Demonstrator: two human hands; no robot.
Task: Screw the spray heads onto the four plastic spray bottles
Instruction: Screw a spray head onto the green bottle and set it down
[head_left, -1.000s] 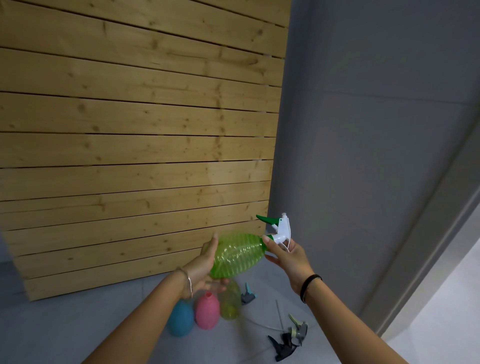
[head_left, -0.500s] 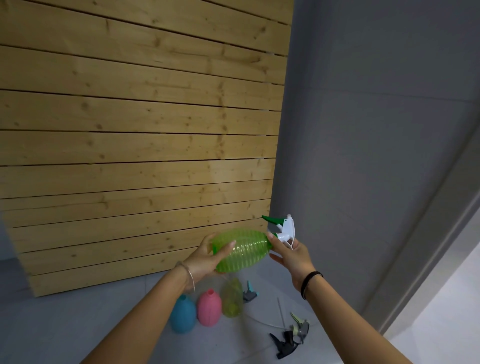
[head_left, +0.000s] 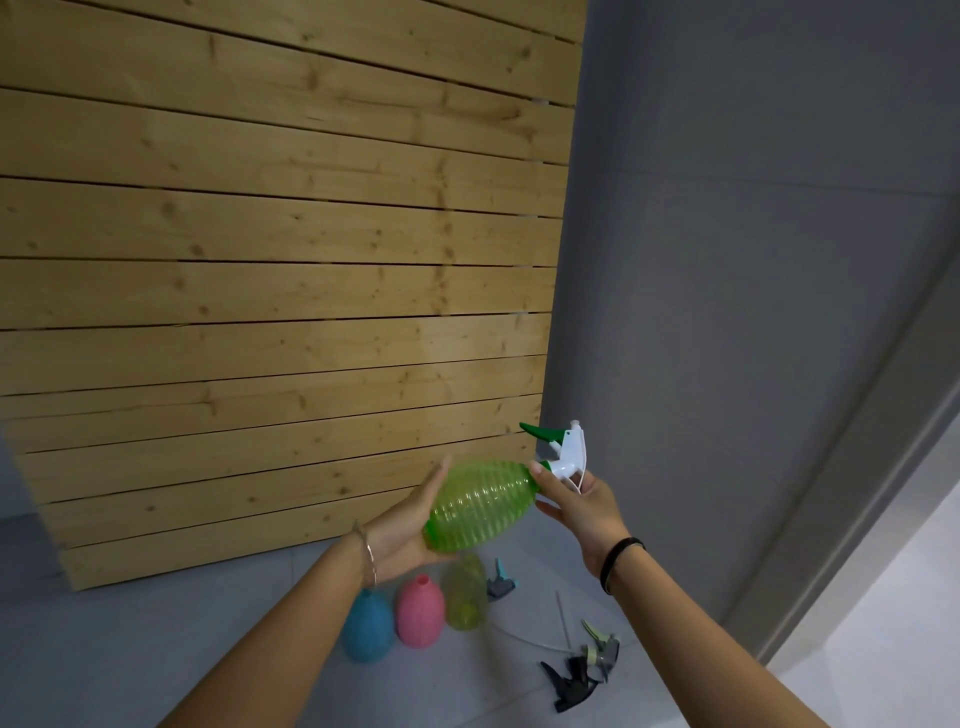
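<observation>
While a ribbed green bottle (head_left: 480, 506) is held in mid-air before a wooden slat wall (head_left: 280, 291), the person's left hand (head_left: 410, 530) cradles its rounded base from below and behind, palm open against the plastic, fingers reaching up the far side. The right hand (head_left: 582, 499) is clamped on the bottle's neck, where the white spray head (head_left: 569, 452) sits; the thumb presses the collar and the other fingers curl beneath. The bottle lies between the two grips, its long axis tilted, base low toward 8 o'clock and neck high toward 2 o'clock. The spray head's green nozzle (head_left: 537, 431) points toward 10 o'clock, at the slats.

On the grey floor (head_left: 156, 649) below, at 6 o'clock from the held bottle, a blue bottle (head_left: 368, 631), a pink bottle (head_left: 420, 613) and a pale yellow-green bottle (head_left: 465, 597) stand close together in a row, necks open. One loose spray head (head_left: 500, 584) lies just beside the yellow-green bottle, at 3 o'clock from it. Further loose spray heads (head_left: 584, 670) lie in a dark cluster farther toward 4 o'clock; their number is unclear.
</observation>
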